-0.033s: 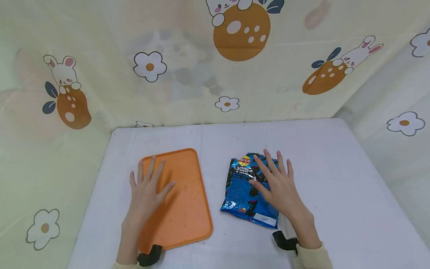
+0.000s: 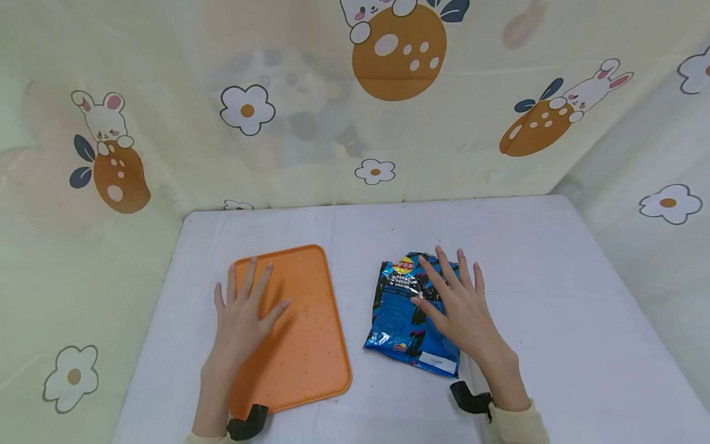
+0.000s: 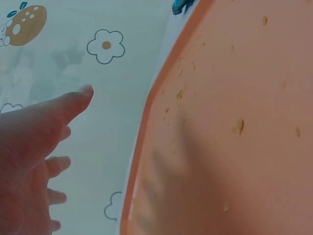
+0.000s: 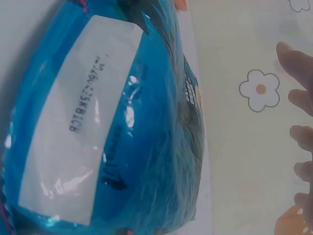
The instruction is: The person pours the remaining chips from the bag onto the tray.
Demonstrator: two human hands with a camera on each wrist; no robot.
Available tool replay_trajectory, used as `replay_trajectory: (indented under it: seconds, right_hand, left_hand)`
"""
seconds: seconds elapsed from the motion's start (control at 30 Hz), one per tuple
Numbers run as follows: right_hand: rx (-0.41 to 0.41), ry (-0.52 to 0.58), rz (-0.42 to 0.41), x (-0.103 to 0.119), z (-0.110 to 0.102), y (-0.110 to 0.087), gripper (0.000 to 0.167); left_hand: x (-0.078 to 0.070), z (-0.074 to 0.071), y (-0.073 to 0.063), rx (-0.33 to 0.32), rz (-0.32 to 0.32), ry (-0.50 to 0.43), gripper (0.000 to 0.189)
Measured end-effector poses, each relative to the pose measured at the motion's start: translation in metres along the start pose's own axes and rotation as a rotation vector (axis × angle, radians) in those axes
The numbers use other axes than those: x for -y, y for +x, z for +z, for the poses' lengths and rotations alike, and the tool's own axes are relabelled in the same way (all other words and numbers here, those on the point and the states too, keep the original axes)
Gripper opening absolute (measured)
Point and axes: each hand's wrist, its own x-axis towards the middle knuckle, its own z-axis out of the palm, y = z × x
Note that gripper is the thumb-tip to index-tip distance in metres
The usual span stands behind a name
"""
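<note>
My left hand [image 2: 241, 330] is over the left side of an orange tray [image 2: 310, 345], fingers spread and holding nothing. In the left wrist view the hand's shadow falls on the tray, and small crumbs [image 3: 238, 126] lie scattered across it. To the right is a blue and black chip bag [image 2: 391, 327] with shiny wrapping and a red and yellow logo. My right hand [image 2: 466, 314] overlaps the bag's right side, fingers spread, gripping nothing. The right wrist view shows the bag puffed up, with a printed white label [image 4: 80, 117]; the right fingers are apart from it there.
A white-covered table [image 2: 554, 296] carries the tray and the bag, with a gap between them. Behind it hangs a pale curtain [image 2: 310, 154] printed with rabbits and flowers, which also runs along the left and right sides. Black straps [image 2: 470, 398] sit at both wrists.
</note>
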Motion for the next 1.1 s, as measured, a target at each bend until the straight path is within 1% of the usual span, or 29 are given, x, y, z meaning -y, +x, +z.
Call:
replay_trajectory:
  seconds: [0.2,0.33,0.43,0.47,0.53,0.7,0.8,0.87,0.97,1.03,1.1]
  right_hand:
    - [0.001,0.016,-0.008,0.003,0.001,-0.001,0.074]
    - [0.003,0.021,-0.017,0.006,0.001,-0.002,0.074]
    - [0.003,0.018,-0.024,0.008,0.002,-0.002,0.074]
    - [0.005,0.018,-0.024,0.009,0.002,-0.002,0.074]
    - [0.008,0.017,-0.025,0.01,0.002,-0.003,0.075]
    - [0.014,0.016,-0.036,0.011,0.002,-0.003,0.077]
    - [0.011,0.013,-0.046,0.011,0.002,-0.001,0.076]
    - [0.011,0.011,-0.048,0.011,0.002,-0.001,0.076]
    - [0.012,0.014,-0.052,0.011,0.002,0.0,0.077]
    - [0.015,0.014,-0.052,0.011,0.002,-0.001,0.077]
    - [0.02,0.019,-0.051,0.012,0.003,-0.001,0.078]
  left_hand:
    - [0.001,0.0,-0.005,-0.007,-0.007,-0.005,0.084]
    - [0.001,0.0,-0.008,-0.04,-0.003,0.005,0.082]
    - [0.003,0.0,-0.01,-0.062,-0.032,0.011,0.078]
    - [0.004,-0.001,-0.012,-0.066,-0.055,0.012,0.076]
    - [0.005,-0.001,-0.015,-0.073,-0.131,0.006,0.074]
    - [0.011,-0.001,-0.024,-0.077,-0.395,-0.036,0.075]
    - [0.015,0.001,-0.032,-0.074,-0.515,-0.065,0.072]
    - [0.016,0.002,-0.037,-0.073,-0.571,-0.079,0.067]
    - [0.017,0.003,-0.046,-0.075,-0.636,-0.087,0.061]
    - [0.017,0.004,-0.051,-0.094,-0.663,-0.087,0.057]
    - [0.017,0.004,-0.054,-0.119,-0.676,-0.089,0.052]
